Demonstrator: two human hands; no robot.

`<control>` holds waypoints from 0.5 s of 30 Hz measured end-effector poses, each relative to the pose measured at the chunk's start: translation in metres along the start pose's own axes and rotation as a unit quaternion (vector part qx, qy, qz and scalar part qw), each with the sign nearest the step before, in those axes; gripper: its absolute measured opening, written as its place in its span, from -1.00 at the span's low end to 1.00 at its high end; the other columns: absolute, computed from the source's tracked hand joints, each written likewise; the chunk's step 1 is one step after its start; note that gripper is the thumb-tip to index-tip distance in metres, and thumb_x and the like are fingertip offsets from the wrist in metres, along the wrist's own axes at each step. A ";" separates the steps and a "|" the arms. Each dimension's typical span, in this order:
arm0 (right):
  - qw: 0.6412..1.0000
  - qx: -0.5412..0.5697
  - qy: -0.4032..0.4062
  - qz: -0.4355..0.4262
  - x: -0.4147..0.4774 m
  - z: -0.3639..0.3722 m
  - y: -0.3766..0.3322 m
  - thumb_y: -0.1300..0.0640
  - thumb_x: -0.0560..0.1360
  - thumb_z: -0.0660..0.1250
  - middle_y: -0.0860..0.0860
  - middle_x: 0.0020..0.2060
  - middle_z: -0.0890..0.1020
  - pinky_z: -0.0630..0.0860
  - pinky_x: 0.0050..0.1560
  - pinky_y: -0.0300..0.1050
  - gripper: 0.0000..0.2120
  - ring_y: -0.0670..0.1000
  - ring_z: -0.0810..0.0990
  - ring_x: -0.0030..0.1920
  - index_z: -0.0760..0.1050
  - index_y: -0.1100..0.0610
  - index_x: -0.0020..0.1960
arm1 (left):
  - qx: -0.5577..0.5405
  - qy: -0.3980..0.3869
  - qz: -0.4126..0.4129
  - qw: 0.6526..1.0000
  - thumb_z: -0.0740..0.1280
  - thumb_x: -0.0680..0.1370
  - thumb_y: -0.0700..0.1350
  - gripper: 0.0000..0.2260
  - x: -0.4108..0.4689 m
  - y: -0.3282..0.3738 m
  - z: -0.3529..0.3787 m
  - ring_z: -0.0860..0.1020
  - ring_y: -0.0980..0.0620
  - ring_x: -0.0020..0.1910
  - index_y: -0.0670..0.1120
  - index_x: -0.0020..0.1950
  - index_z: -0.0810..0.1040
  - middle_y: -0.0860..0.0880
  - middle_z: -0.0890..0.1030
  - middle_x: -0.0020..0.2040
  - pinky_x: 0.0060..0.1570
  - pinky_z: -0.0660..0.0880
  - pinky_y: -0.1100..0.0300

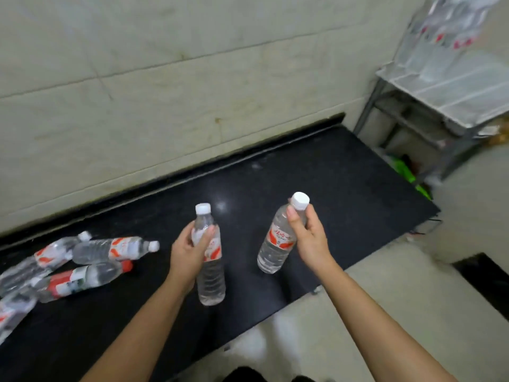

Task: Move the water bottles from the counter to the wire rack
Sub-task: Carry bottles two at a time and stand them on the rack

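pale tiled wall (137, 78), light floor (413, 312)

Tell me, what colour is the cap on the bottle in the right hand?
White, seen in the head view: the clear plastic bottle's cap.

We see a black glossy counter (316, 172) against a pale grey-green tiled wall (137, 78) with darker grout lines and brownish stains. The bottle in the left hand (210, 257) is clear with a white cap and a red-and-white label. The bottle in the right hand (278, 238) matches: clear, white cap, red-and-white label. In the pile of lying bottles (68, 263), most have white caps and red-white labels; we note one red-capped bottle (88, 279) with a red, white and green label. The wire rack (429, 111) is grey-silver, and the bottles on the rack (451, 26) are clear with red marks. There are bright green items (405, 172) beneath it. The floor (399, 312) is off-white.
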State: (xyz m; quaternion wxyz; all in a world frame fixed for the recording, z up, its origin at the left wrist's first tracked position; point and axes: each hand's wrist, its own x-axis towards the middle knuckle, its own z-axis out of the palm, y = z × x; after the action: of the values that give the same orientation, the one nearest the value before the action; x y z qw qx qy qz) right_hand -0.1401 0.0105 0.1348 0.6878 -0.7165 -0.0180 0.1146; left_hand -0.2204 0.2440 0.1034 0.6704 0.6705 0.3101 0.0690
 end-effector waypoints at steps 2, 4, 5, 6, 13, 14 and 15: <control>1.000 0.015 0.021 -0.015 0.004 -0.062 -0.016 0.03 0.63 0.30 -0.15 -0.12 0.67 0.55 -0.08 -0.36 -0.96 -0.25 0.66 -0.07 0.52 -0.05 0.04 | -0.039 -0.061 0.038 0.997 0.50 0.48 -0.01 -0.69 -0.012 0.041 0.076 0.71 0.01 0.00 0.07 0.21 0.61 -0.04 0.74 0.05 -0.03 0.62 0.13; 0.999 0.023 0.037 -0.030 0.004 -0.129 -0.034 0.00 0.63 0.29 -0.18 -0.12 0.68 0.55 -0.07 -0.37 -0.94 -0.27 0.67 -0.07 0.53 -0.08 0.07 | -0.066 -0.117 0.066 0.989 0.50 0.42 0.04 -0.57 -0.032 0.078 0.153 0.71 0.01 0.01 0.02 0.27 0.61 -0.05 0.73 0.07 -0.03 0.61 0.14; 0.998 0.027 0.044 -0.040 0.004 -0.162 -0.042 -0.01 0.63 0.29 -0.18 -0.11 0.68 0.56 -0.04 -0.35 -0.94 -0.26 0.66 -0.07 0.53 -0.09 0.07 | -0.073 -0.143 0.077 0.984 0.49 0.41 0.04 -0.54 -0.043 0.093 0.189 0.70 0.00 0.01 -0.01 0.29 0.60 -0.06 0.73 0.08 -0.03 0.61 0.14; 0.997 0.030 0.052 -0.048 0.004 -0.196 -0.051 -0.04 0.63 0.29 -0.16 -0.10 0.68 0.57 0.01 -0.31 -0.93 -0.24 0.66 -0.06 0.53 -0.10 0.07 | -0.076 -0.168 0.086 0.979 0.48 0.42 0.03 -0.55 -0.053 0.106 0.225 0.70 -0.01 0.00 -0.04 0.29 0.61 -0.07 0.72 0.07 -0.04 0.60 0.14; 0.982 0.076 0.131 -0.111 0.012 -0.383 -0.112 -0.30 0.39 0.44 -0.10 -0.06 0.72 0.62 0.08 -0.05 -0.62 -0.09 0.72 -0.02 0.53 -0.10 0.08 | -0.076 -0.261 0.176 0.946 0.55 0.42 -0.06 -0.56 -0.118 0.169 0.420 0.68 -0.06 0.08 -0.09 0.27 0.60 -0.10 0.71 0.13 0.10 0.59 0.04; 0.978 0.082 0.147 -0.121 0.013 -0.403 -0.119 -0.28 0.38 0.42 -0.09 -0.05 0.72 0.62 0.07 -0.05 -0.61 -0.08 0.72 -0.02 0.53 -0.08 0.08 | -0.071 -0.263 0.188 0.944 0.56 0.41 -0.07 -0.54 -0.122 0.176 0.439 0.68 -0.07 0.09 -0.11 0.27 0.59 -0.10 0.70 0.13 0.12 0.59 0.02; 0.974 0.090 0.163 -0.130 0.017 -0.422 -0.124 -0.27 0.40 0.43 -0.04 -0.01 0.72 0.63 0.10 0.00 -0.61 -0.03 0.71 0.01 0.54 -0.06 0.09 | -0.067 -0.264 0.200 0.941 0.55 0.40 -0.06 -0.53 -0.123 0.184 0.457 0.67 -0.07 0.10 -0.11 0.28 0.57 -0.10 0.70 0.13 0.14 0.59 0.00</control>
State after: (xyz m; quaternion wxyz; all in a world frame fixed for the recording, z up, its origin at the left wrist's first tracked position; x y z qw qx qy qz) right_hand -0.0278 -0.3942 0.2672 0.7525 -0.6519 0.0114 -0.0930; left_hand -0.0267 -0.1928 0.2749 0.7436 0.6669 -0.0240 0.0432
